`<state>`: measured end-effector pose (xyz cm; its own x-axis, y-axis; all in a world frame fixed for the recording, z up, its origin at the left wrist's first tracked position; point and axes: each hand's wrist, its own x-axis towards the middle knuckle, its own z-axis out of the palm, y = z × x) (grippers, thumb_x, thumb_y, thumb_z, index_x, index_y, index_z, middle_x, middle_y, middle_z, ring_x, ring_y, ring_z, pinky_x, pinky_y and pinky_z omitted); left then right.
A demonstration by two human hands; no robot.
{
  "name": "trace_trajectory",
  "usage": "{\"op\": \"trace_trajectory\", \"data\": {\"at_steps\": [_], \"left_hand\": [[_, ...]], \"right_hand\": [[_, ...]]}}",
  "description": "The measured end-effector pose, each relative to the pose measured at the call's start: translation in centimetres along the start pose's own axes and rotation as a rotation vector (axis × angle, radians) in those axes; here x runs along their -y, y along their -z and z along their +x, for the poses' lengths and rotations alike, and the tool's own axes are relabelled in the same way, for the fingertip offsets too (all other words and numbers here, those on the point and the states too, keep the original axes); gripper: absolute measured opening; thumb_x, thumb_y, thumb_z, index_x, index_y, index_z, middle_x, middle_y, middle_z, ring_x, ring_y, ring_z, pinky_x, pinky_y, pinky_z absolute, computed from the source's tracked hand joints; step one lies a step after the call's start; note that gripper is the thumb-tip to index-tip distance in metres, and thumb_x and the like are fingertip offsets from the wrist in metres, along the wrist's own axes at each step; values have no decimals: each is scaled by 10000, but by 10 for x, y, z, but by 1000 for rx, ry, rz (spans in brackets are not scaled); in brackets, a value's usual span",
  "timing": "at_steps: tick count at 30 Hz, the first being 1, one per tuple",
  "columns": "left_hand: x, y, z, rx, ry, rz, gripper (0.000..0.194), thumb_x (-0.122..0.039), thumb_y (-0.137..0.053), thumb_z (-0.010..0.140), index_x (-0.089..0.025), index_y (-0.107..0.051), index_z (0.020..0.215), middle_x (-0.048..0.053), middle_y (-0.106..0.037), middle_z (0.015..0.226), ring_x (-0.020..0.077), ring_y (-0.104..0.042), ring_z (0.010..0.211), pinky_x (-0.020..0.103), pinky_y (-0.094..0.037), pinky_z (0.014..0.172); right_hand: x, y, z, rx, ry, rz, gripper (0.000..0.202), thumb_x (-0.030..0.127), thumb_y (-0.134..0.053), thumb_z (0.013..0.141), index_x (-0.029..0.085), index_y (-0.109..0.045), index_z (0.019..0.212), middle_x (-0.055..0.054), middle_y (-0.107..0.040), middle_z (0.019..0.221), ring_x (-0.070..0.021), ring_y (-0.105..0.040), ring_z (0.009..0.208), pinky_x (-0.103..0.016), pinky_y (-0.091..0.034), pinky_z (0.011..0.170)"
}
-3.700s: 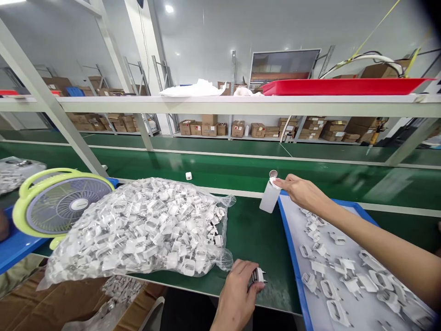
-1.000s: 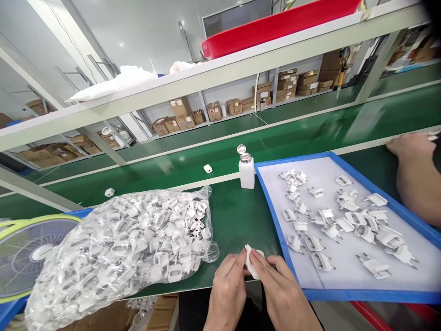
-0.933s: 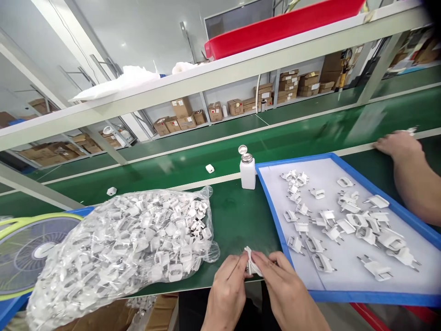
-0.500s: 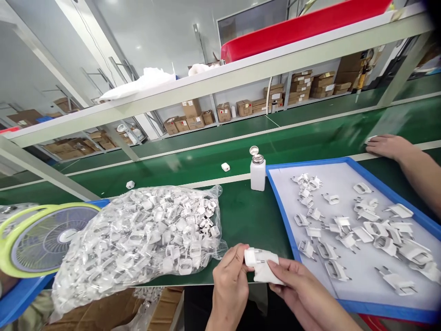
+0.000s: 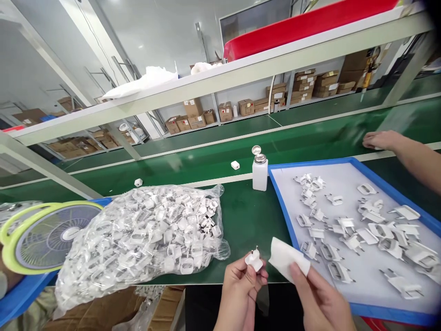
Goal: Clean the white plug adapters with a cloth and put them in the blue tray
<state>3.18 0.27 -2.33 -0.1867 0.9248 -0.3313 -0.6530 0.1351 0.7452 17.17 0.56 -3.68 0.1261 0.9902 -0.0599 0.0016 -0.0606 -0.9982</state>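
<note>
One round lime-green and grey plastic fan (image 5: 57,239), far left of hands. Clear plastic bag (image 5: 138,239), filled with small white plastic pieces (image 5: 188,225), nearer left, on green surface (image 5: 241,216). Left hand (image 5: 239,285): fingertips pinched on white plastic two-pin plug (image 5: 253,262), pins up. White square-sided bottle (image 5: 260,175), metal lid raised, beyond hands. Right hand (image 5: 320,294): thumb and fingers closed on folded white wipe (image 5: 285,257), apart from plug. Blue-rimmed white tray (image 5: 347,177) with loose white two-pin adapters (image 5: 404,284), right of hands. Co-worker's hand (image 5: 382,139) past tray; grip unclear.

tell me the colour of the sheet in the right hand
The sheet is plain white; the head view shows it.
</note>
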Motion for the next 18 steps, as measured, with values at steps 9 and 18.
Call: {"op": "trace_trajectory", "data": {"at_steps": [9, 18], "left_hand": [[0, -16, -17, -213, -3, -52, 414, -321, -1028, 453, -170, -832, 785, 61, -756, 786, 155, -640, 694, 242, -504, 666], [-1, -15, -17, -8, -155, 68, 436, -504, -948, 623, -141, -843, 839, 55, -694, 670, 119, -550, 579, 241, -463, 583]], "right_hand": [[5, -4, -3, 190, 1068, -432, 575, -15, -548, 909, 146, -558, 1462, -138, -702, 1281, -236, -652, 912, -343, -559, 790], [22, 8, 0, -41, 843, -457, 652, 58, -638, 869, 358, -596, 1446, -35, -738, 970, -218, -627, 772, -321, -527, 712]]}}
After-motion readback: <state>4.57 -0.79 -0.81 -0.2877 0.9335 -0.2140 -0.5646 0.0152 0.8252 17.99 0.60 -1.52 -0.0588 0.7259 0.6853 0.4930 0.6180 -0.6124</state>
